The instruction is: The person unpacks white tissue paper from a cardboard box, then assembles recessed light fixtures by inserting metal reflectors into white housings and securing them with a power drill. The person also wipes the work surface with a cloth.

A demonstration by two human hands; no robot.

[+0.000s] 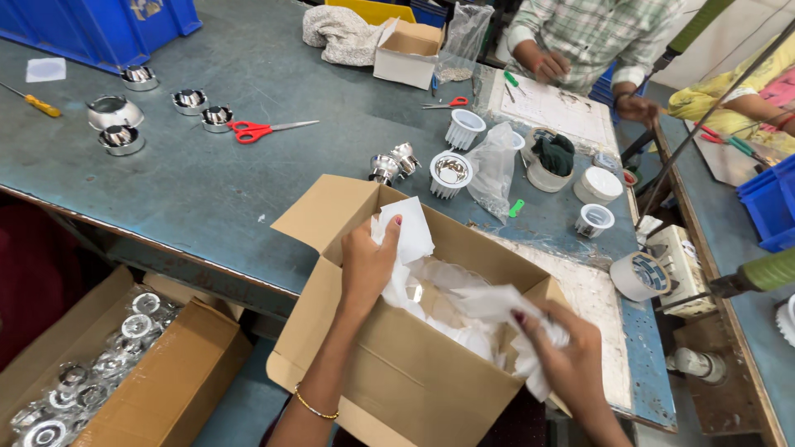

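Observation:
An open brown cardboard box stands at the near edge of the blue-grey table, filled with white wrapping paper. My left hand reaches over the box's left wall and grips a sheet of that paper at the top. Over the box's right corner, my right hand clutches a crumpled bunch of the same paper. A shiny part shows faintly under the paper; the rest of the contents is hidden.
White ribbed housings, chrome reflectors, red scissors and a clear bag lie on the table. A box of wrapped reflectors sits on the floor at left. Another person's hands rest at the far side.

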